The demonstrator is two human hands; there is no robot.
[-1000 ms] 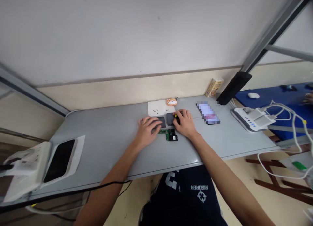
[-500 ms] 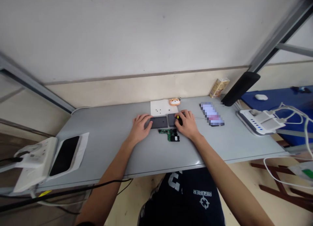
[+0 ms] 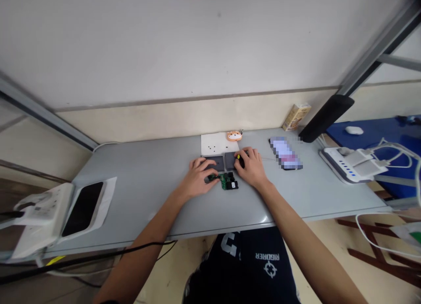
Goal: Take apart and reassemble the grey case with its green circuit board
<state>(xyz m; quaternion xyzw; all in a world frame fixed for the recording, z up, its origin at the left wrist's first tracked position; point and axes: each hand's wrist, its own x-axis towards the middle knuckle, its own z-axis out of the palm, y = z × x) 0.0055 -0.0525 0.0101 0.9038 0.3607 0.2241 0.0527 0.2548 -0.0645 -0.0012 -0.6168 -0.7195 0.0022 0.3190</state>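
Lying on the grey tabletop (image 3: pixel 144 177), the green circuit board with black components (image 3: pixel 225 182) has its left end at the left hand (image 3: pixel 199 176), whose fingers curve; whether they grip cannot be told. Just beyond, a larger dark grey rectangular casing piece (image 3: pixel 217 163) and a smaller dark grey piece (image 3: pixel 230 160) sit side by side, apparently for easy reach. The right hand (image 3: pixel 251 167) curls round a black-and-yellow thin-shafted tool (image 3: pixel 238 157), probably keeping it ready. Behind, white paper (image 3: pixel 210 139) carries small dark specks (image 3: pixel 214 148), likely for contrast.
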